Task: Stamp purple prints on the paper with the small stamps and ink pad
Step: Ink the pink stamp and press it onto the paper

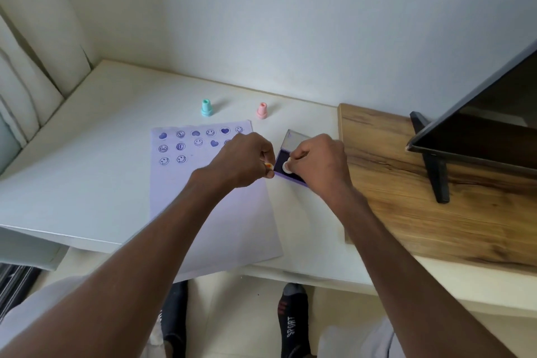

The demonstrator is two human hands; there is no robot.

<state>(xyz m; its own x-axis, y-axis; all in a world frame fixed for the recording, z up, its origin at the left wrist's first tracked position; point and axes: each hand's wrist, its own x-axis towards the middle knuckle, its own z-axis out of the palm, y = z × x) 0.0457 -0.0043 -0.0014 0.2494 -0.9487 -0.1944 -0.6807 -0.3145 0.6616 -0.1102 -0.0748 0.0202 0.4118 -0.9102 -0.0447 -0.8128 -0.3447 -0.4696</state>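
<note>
A white sheet of paper [215, 221] lies on the white desk, its top rows filled with several purple smiley and heart prints [198, 142]. To its right sits the open purple ink pad [281, 164], lid tipped back. My right hand [318, 164] is closed around a small white stamp [287, 168], pressing it onto the dark pad. My left hand [245, 160] hovers over the paper's right edge, gripping a small orange stamp [269, 166], mostly hidden by the fingers. A teal stamp [206, 108] and a pink stamp [262, 111] stand upright beyond the paper.
A wooden board [406, 197] covers the desk's right side and carries a dark monitor [491, 122] on a black stand [436, 166]. A white wall runs behind the desk and a curtain [26, 73] hangs at the left. The desk's front edge [305, 276] is near my feet.
</note>
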